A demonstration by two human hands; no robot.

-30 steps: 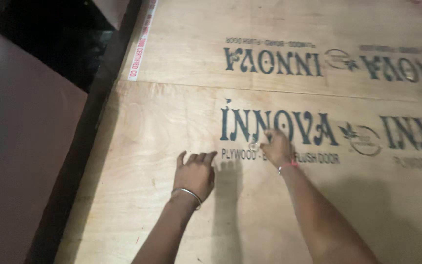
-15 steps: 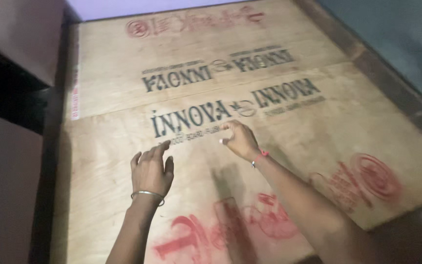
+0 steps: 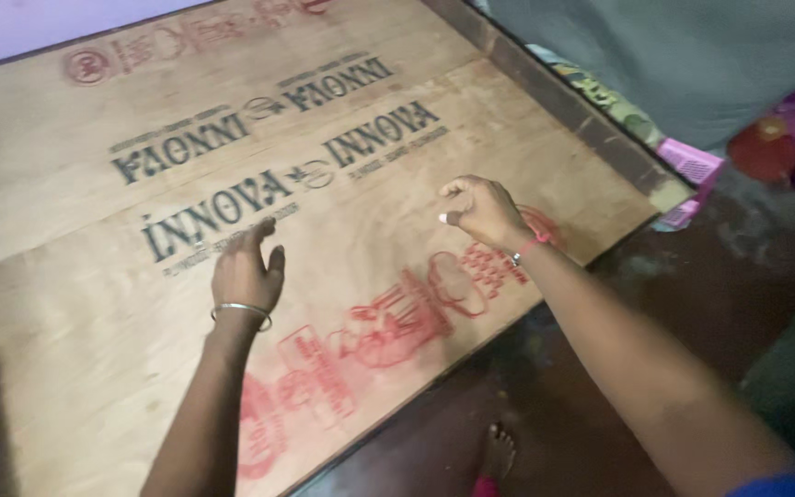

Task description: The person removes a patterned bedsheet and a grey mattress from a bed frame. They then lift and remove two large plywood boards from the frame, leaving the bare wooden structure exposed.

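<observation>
left hand [image 3: 247, 270] spread flat on plywood sheet [image 3: 75, 304] | right hand [image 3: 480, 210] loosely curled, holding nothing | best pressing both palms evenly

A dark wooden strip [image 3: 545, 87] runs along the far right side, and beyond it hangs a grey cloth [image 3: 692, 46]. Just past the strip lie a patterned fabric edge [image 3: 614, 106], a pink plastic piece [image 3: 689, 164] and a purple and red bundle [image 3: 789, 138], close together near the right border. Below them spreads a dark, stained floor [image 3: 747, 267], where 1 bare foot [image 3: 499, 451] stands near the bottom edge, and a pale purple wall [image 3: 39, 28] shows at the top left.
</observation>
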